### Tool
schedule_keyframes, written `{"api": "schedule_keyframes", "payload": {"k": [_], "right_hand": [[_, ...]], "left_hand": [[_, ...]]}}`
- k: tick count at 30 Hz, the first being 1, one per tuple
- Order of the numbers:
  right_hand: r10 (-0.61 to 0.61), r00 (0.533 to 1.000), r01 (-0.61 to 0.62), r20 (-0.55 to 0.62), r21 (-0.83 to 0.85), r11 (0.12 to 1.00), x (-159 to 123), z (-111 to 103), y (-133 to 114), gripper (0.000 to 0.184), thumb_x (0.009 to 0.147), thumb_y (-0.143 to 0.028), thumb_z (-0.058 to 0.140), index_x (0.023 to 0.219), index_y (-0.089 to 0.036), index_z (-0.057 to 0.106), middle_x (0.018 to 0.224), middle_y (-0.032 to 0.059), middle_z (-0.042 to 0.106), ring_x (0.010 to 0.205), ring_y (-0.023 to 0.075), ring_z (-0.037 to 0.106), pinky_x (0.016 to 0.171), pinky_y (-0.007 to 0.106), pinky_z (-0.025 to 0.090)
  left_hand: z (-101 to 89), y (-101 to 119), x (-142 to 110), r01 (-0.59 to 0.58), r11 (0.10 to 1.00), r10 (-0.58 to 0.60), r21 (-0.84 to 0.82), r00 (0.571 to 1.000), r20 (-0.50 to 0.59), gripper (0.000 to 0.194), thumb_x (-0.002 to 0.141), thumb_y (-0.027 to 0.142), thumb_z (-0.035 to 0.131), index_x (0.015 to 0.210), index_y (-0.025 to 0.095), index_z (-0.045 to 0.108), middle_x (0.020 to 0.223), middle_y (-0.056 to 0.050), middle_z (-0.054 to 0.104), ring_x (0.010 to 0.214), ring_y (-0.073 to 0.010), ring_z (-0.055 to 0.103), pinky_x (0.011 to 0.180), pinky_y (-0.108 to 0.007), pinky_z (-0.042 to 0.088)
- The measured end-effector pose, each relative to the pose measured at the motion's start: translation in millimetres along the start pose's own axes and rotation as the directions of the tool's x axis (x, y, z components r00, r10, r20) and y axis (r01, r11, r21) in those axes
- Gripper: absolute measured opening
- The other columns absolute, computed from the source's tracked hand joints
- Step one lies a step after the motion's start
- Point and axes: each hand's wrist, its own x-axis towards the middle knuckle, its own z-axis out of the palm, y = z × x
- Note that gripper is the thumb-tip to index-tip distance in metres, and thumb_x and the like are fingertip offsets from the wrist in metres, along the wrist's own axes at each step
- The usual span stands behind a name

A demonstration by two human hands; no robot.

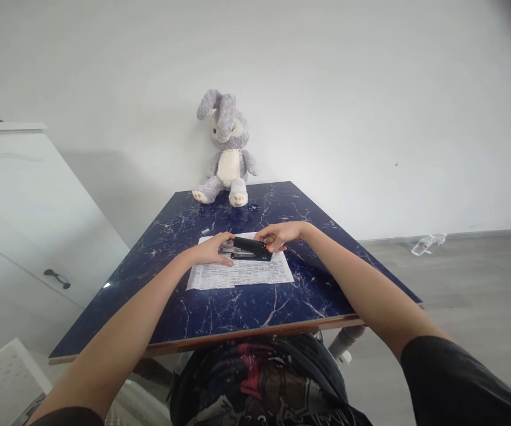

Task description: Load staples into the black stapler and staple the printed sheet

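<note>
A black stapler (251,246) with an orange end lies on printed paper sheets (242,273) in the middle of a dark blue marbled table (220,313). Its top arm looks lifted, with the metal base showing on the left. My left hand (213,251) rests on the paper with fingers closed against the stapler's metal left end. My right hand (278,235) pinches the stapler's orange right end from above.
A grey plush rabbit (227,151) sits at the table's far edge against the white wall. A small pale scrap (205,231) lies beyond the paper. A white cabinet (25,225) stands to the left. A plastic bottle (427,242) lies on the grey floor at right.
</note>
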Motion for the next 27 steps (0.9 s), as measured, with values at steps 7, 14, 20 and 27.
{"api": "schedule_keyframes", "payload": {"k": [7,14,20,27], "right_hand": [[-0.269,0.935,0.139,-0.23,-0.46,0.877,27,26,-11,0.049,0.085,-0.043,0.081,0.123,-0.017,0.067,0.114,0.009,0.071,0.094,0.0223,0.064,0.08,0.031,0.049],[-0.534,0.699,0.02,-0.476,-0.733,0.68,39,43,-22,0.025,0.085,-0.01,0.065,0.11,-0.016,0.066,0.099,0.0065,0.065,0.089,0.0213,0.059,0.078,0.032,0.046],[-0.661,0.694,-0.291,-0.285,-0.951,0.105,43,54,-30,0.036,0.098,-0.002,0.049,0.128,-0.015,0.064,0.109,0.0135,0.066,0.094,0.0253,0.053,0.078,0.038,0.038],[-0.657,0.688,-0.372,-0.308,-0.927,0.045,47,58,-29,0.035,0.1,-0.003,0.049,0.127,-0.016,0.067,0.108,0.0133,0.067,0.094,0.0258,0.052,0.078,0.039,0.036]], "left_hand": [[0.5,-4,1,-0.024,0.989,0.019,-0.146,0.999,-0.037,0.092,0.064,0.061,0.094,0.142,0.025,0.062,0.142,-0.016,0.06,0.13,-0.039,0.058,0.109,-0.048,0.045],[-15.5,4,5,-0.15,0.403,-0.377,-0.903,0.872,-0.313,0.079,0.098,0.082,0.037,0.135,0.017,0.062,0.154,-0.022,0.055,0.142,-0.0365,0.054,0.114,-0.05,0.048],[-0.2,8,12,0.066,-0.027,-0.34,-0.997,0.938,0.071,0.081,0.104,0.072,0.033,0.124,0.0,0.064,0.109,-0.027,0.074,0.098,-0.0314,0.076,0.095,-0.046,0.061],[-1.7,19,12,-0.018,-0.077,-0.446,-0.997,0.895,0.018,0.03,0.109,0.031,0.051,0.107,0.007,0.068,0.089,-0.014,0.074,0.083,-0.0225,0.076,0.087,-0.036,0.065]]}}
